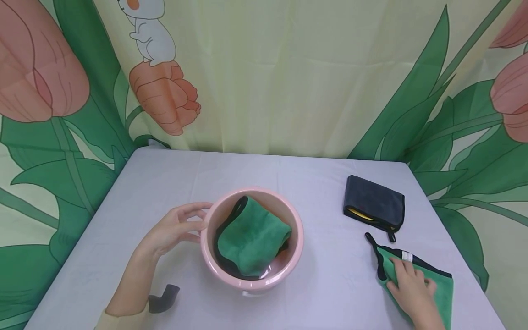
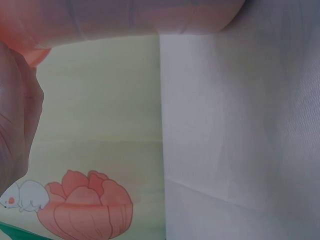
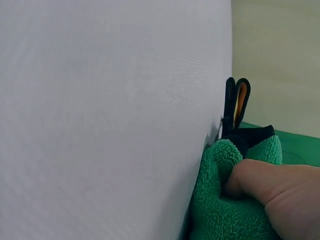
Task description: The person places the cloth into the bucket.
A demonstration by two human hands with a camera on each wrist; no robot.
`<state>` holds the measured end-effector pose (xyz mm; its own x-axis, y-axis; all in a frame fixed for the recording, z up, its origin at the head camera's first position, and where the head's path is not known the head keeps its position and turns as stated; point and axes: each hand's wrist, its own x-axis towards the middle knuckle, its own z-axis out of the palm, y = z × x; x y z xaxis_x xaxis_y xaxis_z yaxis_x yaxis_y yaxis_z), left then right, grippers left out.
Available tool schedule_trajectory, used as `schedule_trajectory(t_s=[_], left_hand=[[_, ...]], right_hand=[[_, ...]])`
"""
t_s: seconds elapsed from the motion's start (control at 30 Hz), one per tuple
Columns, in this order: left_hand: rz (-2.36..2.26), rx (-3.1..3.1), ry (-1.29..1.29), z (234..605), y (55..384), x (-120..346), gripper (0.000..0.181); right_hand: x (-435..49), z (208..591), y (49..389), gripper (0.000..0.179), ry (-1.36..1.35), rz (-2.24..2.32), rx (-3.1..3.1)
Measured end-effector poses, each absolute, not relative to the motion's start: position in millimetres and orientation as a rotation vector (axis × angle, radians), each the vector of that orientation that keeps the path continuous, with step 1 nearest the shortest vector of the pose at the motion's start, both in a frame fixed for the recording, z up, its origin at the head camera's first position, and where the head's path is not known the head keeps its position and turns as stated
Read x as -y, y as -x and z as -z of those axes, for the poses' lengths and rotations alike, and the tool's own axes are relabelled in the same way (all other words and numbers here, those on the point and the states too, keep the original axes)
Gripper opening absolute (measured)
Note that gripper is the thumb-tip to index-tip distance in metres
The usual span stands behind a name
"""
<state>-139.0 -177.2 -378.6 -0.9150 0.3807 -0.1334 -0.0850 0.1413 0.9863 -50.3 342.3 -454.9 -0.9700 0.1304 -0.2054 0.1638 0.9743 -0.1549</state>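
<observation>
A pink bucket (image 1: 294,256) stands near the middle of the white table, with a folded green towel (image 1: 253,238) edged in black inside it. My left hand (image 1: 175,229) holds the bucket's left side at the rim; some fingertips are hidden there. In the left wrist view the bucket's wall (image 2: 150,20) crosses the top. At the table's right side, my right hand (image 1: 412,288) pinches a second green towel (image 1: 443,286) with black trim, a white tag and a black loop. The right wrist view shows the thumb pressed into this bunched green towel (image 3: 220,215).
Behind the second towel lies a folded dark grey towel (image 1: 375,201), with yellow showing at its edge and a small black loop. A dark grey curved piece (image 1: 165,299) is beside the left forearm. A printed curtain (image 1: 268,91) hangs behind the table (image 1: 321,284).
</observation>
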Motion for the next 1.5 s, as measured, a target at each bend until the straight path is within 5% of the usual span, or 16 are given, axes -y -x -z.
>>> schedule_trajectory(t_s=[0.6, 1.5], left_hand=[[-1.825, -2.062, -0.268, 376.2, 137.5, 173.9, 0.053], [-1.816, -2.089, -0.253, 375.6, 137.5, 175.1, 0.053]], right_hand=[[-329.2, 434.5, 45.8, 0.049, -0.160, 0.172, -3.340], [-258.2, 330.7, 103.5, 0.053, 0.818, 0.116, -3.565]])
